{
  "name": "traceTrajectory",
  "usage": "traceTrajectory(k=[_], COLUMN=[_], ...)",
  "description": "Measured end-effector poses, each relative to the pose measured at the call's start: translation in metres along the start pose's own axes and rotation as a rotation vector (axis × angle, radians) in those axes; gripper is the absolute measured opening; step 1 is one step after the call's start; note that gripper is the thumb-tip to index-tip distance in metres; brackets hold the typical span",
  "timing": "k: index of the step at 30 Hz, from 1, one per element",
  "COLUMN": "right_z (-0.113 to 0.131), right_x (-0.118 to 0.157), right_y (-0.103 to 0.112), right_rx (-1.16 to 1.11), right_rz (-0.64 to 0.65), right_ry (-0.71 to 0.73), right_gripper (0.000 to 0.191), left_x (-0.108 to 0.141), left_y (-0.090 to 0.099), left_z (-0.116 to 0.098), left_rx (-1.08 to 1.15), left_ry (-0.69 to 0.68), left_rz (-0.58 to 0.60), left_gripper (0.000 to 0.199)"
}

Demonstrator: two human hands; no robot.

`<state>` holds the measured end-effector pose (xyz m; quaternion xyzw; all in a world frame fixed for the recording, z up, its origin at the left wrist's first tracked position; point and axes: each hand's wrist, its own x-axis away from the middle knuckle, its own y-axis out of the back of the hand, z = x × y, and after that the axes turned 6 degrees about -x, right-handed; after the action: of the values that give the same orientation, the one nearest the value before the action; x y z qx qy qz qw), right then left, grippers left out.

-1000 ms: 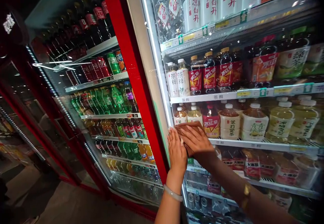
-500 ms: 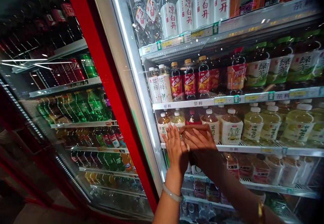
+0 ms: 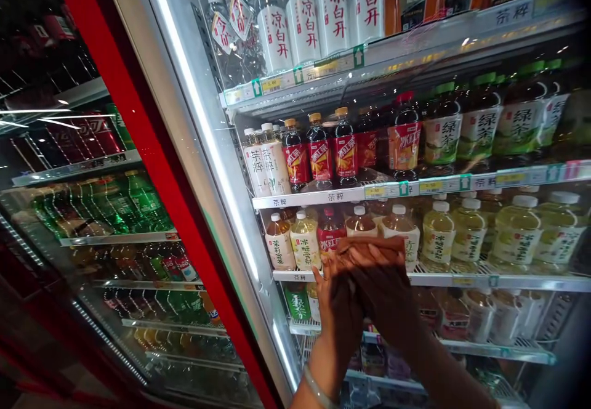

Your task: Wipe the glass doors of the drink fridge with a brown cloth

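Note:
My left hand (image 3: 339,298) and my right hand (image 3: 381,286) are close together and partly overlap in front of a lit drinks shelf. A flat reddish-brown thing (image 3: 369,244) shows along the tops of my fingers, and both hands appear closed on it. Its kind I cannot make out, since shadow and my hands cover most of it. A pale bangle (image 3: 318,389) circles my left wrist. Just behind the hands stand a red-labelled bottle (image 3: 330,239) and a white-labelled tea bottle (image 3: 410,236), both partly hidden.
Bottles fill several shelves; large water bottles (image 3: 305,18) stand on top, green tea bottles (image 3: 482,119) in the middle right. Price strips line the shelf edge (image 3: 462,184). On the left, a red door frame (image 3: 152,193) slants beside another cooler holding green bottles (image 3: 143,193).
The view has shifted, so the shelves sit further left. My hands are slightly right and lower against the picture, and the left hand has turned in closer to the right, now more in shadow.

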<state>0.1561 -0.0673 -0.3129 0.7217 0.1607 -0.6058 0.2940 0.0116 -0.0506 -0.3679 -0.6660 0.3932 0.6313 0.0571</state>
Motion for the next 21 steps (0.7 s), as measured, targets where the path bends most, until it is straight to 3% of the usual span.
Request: traceTrajectory(k=[3, 5, 9, 11, 13, 17, 19, 21], right_z=[-0.027, -0.055, -0.084, -0.079, -0.070, -0.076, -0.097, -0.122], right_x=[0.042, 0.052, 0.016, -0.004, -0.005, 0.047, 0.073, 0.078], right_y=[0.023, 0.044, 0.065, 0.060, 0.053, 0.060, 0.077, 0.098], right_rx=[0.006, 0.053, 0.094, 0.106, 0.094, 0.030, 0.085, 0.134], right_rz=[0.018, -0.001, -0.182, -0.166, -0.108, -0.062, -0.027, -0.030], right_ry=[-0.012, -0.103, -0.275, -0.257, -0.180, -0.045, -0.065, -0.126], right_gripper=[0.040, 0.044, 0.048, 0.043, 0.037, 0.033, 0.036, 0.037], left_x=[-0.004, -0.008, -0.014, -0.015, -0.017, -0.021, -0.022, -0.023], left_y=[-0.005, -0.009, -0.019, -0.024, -0.028, -0.037, -0.042, -0.049], left_z=[-0.005, -0.013, -0.038, -0.052, -0.063, -0.079, -0.088, -0.099], left_rx=[-0.068, -0.093, -0.089, -0.075, -0.050, -0.039, -0.058, -0.079], left_ry=[-0.025, -0.072, -0.134, -0.168, -0.208, -0.234, -0.239, -0.232], left_rz=[-0.035, -0.042, -0.010, -0.031, -0.074, -0.094, -0.084, -0.070], left_gripper=[0.084, 0.087, 0.083, 0.081, 0.079, 0.080, 0.082, 0.085])
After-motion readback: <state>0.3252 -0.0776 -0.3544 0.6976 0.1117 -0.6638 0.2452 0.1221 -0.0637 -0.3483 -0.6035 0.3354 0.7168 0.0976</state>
